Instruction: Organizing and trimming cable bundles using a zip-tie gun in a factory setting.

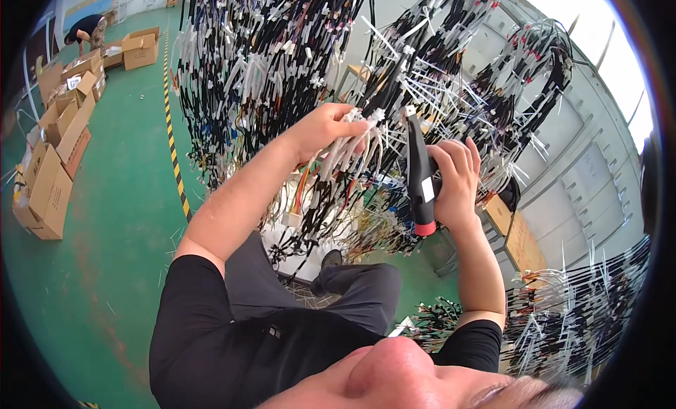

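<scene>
My left hand (322, 133) is closed round a bundle of white-ended wires (345, 150), thumb and fingers pressed on it near the top. A black cable tie gun (418, 171) with a metal nose and a red end cap stands nearly upright in my right hand (456, 180). The gun's nose is just right of the bundle and apart from it. Thick black wire harnesses (267, 71) hang in front of me. Many white cable ties (433, 85) stick out of the harness just beyond the gun.
More harnesses (539, 57) hang at the far right, and others lie at the lower right (577, 310). Open cardboard boxes (53, 191) line the left side, beyond a striped floor line (172, 138). A person (86, 29) bends over there. A wooden board (524, 243) stands right.
</scene>
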The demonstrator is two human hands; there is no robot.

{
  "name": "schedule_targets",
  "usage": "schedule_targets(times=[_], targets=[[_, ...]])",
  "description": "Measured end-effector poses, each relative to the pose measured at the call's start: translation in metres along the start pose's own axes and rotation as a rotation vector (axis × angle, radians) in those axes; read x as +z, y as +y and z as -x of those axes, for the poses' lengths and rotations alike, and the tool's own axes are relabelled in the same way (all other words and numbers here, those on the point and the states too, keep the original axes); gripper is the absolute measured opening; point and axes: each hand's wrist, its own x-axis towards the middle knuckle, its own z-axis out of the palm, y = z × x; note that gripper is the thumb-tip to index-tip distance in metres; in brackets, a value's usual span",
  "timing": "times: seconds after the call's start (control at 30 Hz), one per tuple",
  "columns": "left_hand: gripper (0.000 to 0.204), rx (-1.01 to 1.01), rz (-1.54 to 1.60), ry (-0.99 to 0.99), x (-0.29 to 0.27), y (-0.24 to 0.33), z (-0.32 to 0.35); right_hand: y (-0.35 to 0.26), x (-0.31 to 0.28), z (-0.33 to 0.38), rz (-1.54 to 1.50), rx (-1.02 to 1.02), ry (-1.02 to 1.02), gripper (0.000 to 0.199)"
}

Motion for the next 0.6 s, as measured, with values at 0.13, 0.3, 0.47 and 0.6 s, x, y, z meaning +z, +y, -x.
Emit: schedule_targets(times=[0.13, 0.3, 0.47, 0.6], targets=[[0.044, -0.141, 0.238, -0.035, 0.001, 0.008, -0.018, 0.009, 0.006, -0.001, -0.147, 0.111, 0.034, 0.049], [0.038, -0.06, 0.332, -0.167, 0.009, 0.023, -0.045, 0.009, -0.001, -0.003, -0.303, 0.27, -0.006, 0.05], [0.034, 0.076, 0.432, -0.175, 0.008, 0.001, -0.08, 0.005, -0.008, -0.011, -0.431, 0.281, -0.013, 0.047], [0.035, 0.108, 0.382, -0.162, 0.008, 0.001, -0.097, 0.008, -0.012, -0.009, -0.492, 0.286, -0.021, 0.046]])
